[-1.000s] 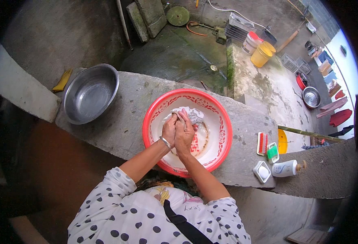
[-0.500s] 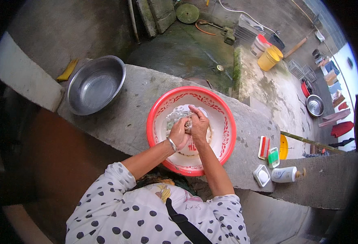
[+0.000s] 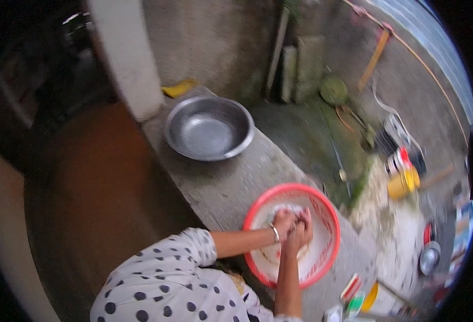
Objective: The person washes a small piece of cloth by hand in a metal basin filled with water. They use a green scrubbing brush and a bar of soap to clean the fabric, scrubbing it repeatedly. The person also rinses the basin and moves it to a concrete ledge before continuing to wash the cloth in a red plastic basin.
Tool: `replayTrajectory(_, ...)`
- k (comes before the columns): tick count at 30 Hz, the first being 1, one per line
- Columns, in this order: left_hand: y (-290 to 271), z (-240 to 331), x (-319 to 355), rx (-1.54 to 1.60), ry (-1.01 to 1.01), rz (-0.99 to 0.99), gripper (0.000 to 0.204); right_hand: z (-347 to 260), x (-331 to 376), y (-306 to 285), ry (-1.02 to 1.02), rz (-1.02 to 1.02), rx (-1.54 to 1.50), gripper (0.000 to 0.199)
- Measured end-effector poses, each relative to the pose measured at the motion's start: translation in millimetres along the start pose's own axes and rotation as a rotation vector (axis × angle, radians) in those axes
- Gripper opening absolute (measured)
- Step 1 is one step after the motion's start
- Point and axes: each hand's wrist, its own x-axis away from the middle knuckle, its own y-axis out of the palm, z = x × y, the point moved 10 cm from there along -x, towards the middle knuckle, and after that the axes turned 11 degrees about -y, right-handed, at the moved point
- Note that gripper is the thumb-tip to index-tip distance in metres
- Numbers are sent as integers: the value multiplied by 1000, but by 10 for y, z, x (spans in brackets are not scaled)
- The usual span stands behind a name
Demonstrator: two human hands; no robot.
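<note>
Two hands are pressed together inside a red basin (image 3: 330,225) with a white inner wall, which is set on a grey concrete bench (image 3: 223,188) toward five o'clock in the view. The left hand (image 3: 284,221), marked by a thin bangle at the wrist, is closed over a bunched white cloth (image 3: 289,209) at the middle of the basin. The right hand (image 3: 301,232) is laid just beside it and touching it, its fingers curled onto the same cloth. The fingers of both hands are held together and clamped on the cloth, though blur hides exactly how each finger lies. Both forearms are seen coming up from the lower edge, out of a white garment with dark dots.

A grey metal bowl (image 3: 209,129) is set farther along the bench at about eleven o'clock from the basin, well apart from it. A yellow bucket (image 3: 402,182) is seen on the ground at about two o'clock from the basin. A few small red and green packets (image 3: 354,295) are laid near the basin at about five o'clock, too blurred to be told apart.
</note>
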Motion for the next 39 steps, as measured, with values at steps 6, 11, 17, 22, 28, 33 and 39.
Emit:
replayTrajectory(6,222,-103,113,-605,380,-131,32,-128,-92,39,-359,-166,171,27)
replayTrajectory(11,149,231,142,-422,339,8,27,-167,-10,463,-265,-186,234,27)
replayTrajectory(17,-74,321,40,-280,446,55,34,-180,72,710,-197,-218,215,27)
replayTrajectory(22,-154,288,-206,-371,310,126,34,-102,167,715,-159,-215,181,28)
replayTrajectory(28,-112,272,15,-519,276,102,45,4,94,511,-93,-145,161,28)
replayTrajectory(33,40,56,-150,-618,222,64,44,132,39,304,-17,-61,117,29)
replayTrajectory(39,81,-91,-261,-550,184,31,44,232,38,143,86,-10,57,28)
